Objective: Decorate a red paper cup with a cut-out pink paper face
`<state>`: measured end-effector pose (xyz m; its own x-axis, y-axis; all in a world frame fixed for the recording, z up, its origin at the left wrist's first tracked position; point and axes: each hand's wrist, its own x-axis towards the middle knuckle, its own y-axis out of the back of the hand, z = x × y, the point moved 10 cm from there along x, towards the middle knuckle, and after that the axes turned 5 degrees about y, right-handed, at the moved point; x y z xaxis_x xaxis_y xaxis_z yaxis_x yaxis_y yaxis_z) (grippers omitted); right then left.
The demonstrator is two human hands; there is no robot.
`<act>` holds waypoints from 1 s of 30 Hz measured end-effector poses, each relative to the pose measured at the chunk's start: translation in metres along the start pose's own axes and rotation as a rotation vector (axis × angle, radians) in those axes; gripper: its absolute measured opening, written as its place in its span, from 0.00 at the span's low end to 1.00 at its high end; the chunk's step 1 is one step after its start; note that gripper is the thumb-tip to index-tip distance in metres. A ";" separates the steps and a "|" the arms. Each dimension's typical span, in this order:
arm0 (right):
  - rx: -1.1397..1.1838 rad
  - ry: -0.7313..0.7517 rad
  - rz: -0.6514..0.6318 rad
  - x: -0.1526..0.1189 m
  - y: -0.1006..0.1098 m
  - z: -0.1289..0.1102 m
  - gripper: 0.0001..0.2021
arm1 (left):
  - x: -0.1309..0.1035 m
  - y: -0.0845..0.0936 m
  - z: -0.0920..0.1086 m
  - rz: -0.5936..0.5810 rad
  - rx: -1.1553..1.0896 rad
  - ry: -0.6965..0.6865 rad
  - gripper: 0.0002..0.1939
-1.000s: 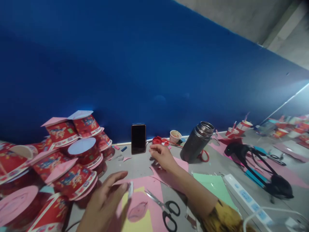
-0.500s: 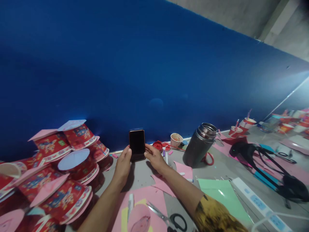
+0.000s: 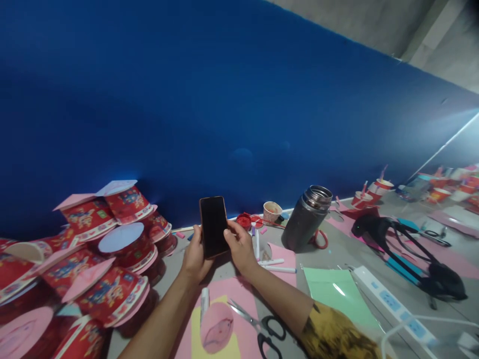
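Note:
A phone [image 3: 214,227] with a dark screen is held upright between my two hands, off the table. My left hand [image 3: 196,257] grips its left edge and lower corner, with the fingers partly hidden behind it. On the other side, my right hand [image 3: 240,245] closes round the right edge, its thumb at the front of the screen. Below the hands lie pink paper [image 3: 241,294], a pink oval with a drawn outline [image 3: 217,326] on yellow paper [image 3: 197,339], a white marker [image 3: 204,303] and open scissors [image 3: 254,321].
Stacked red paper cups [image 3: 116,294] crowd the left. Behind them rises a blue wall [image 3: 224,99]. To the right are a grey flask [image 3: 305,222], a small paper cup [image 3: 272,212], a green sheet [image 3: 337,291], a power strip [image 3: 392,304] and a black strapped object [image 3: 441,279].
The phone has come up and nearer, away from the wall, and looks larger. Both hands have moved with it, and my right hand now wraps further round its edge.

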<state>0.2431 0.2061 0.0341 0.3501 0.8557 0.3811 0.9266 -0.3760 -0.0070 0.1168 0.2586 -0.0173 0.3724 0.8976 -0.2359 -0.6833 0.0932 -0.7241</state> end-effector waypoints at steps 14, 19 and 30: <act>-0.505 0.341 -0.137 -0.002 -0.004 -0.036 0.22 | -0.005 -0.017 -0.008 -0.194 -0.158 0.163 0.28; -0.508 0.253 -0.190 0.004 -0.005 -0.038 0.23 | -0.006 -0.015 -0.006 -0.196 -0.168 0.165 0.27; 0.015 -0.199 -0.048 0.038 0.035 0.032 0.20 | 0.000 -0.008 -0.013 -0.171 -0.154 0.203 0.28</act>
<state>0.2934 0.2368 0.0191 0.3248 0.9263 0.1910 0.9442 -0.3294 -0.0078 0.1306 0.2522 -0.0202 0.6023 0.7685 -0.2161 -0.5029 0.1551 -0.8503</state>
